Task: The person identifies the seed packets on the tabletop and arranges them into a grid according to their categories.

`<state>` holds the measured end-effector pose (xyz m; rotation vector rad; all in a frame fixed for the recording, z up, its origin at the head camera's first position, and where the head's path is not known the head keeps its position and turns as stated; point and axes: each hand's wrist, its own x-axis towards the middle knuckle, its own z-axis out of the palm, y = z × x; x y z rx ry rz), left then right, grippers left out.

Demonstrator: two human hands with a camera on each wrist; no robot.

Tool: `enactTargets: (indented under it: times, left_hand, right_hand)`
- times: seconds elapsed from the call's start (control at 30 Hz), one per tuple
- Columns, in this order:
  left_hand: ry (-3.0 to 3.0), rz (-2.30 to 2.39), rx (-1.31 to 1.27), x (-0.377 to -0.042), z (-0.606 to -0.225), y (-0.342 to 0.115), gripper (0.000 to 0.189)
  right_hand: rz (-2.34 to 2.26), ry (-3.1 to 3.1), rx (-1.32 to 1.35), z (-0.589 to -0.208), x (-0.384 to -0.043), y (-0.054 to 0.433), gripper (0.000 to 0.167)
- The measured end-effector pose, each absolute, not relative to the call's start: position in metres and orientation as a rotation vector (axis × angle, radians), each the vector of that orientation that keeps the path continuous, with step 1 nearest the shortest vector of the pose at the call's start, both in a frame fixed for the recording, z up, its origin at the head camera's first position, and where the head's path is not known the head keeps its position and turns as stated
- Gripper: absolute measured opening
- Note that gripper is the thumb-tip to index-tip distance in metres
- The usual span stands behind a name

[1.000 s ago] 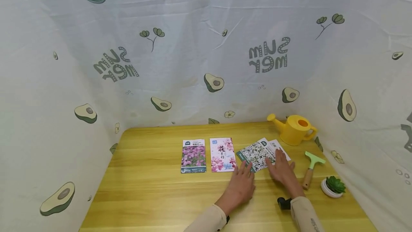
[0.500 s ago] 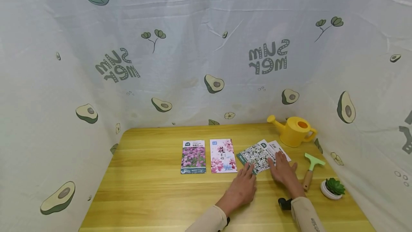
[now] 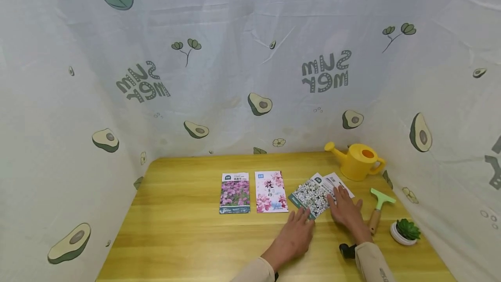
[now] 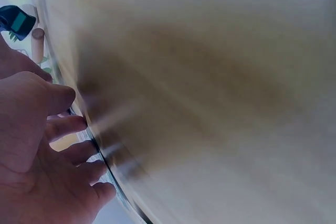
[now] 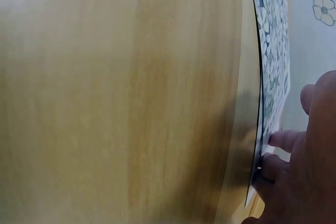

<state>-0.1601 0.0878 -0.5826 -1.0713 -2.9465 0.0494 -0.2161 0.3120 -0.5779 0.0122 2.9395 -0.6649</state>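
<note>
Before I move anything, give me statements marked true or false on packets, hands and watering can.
1. The white-flower packet lies apart from every other packet. False: it overlaps another packet.
2. The left hand is at the white-flower packet's near corner. True.
3. The right hand grips the watering can. False: its fingers touch the overlapping packets.
4. The pink-blossom packet lies between the purple-flower packet and the white-flower packet. True.

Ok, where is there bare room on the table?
The table left of the purple-flower packet is bare; so is the patch between that packet and the left hand. Crowded: the right side, with white-flower packet, right hand, watering can, green-headed tool and succulent.
</note>
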Motion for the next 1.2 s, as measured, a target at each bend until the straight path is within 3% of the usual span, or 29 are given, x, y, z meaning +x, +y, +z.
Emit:
enactTargets:
  times: [0.93, 1.2]
  left_hand:
    - [-2.917, 0.239, -1.131, -0.141, -0.58, 0.096, 0.052]
    - [-2.736, 0.165, -1.267, -0.153, -0.579, 0.091, 0.037]
  right_hand:
    - [-0.674, 2.966, -0.005, -0.583, -0.214, 0.313, 0.067]
    - [-0.701, 2.984, -0.039, -0.582, -0.213, 0.313, 0.064]
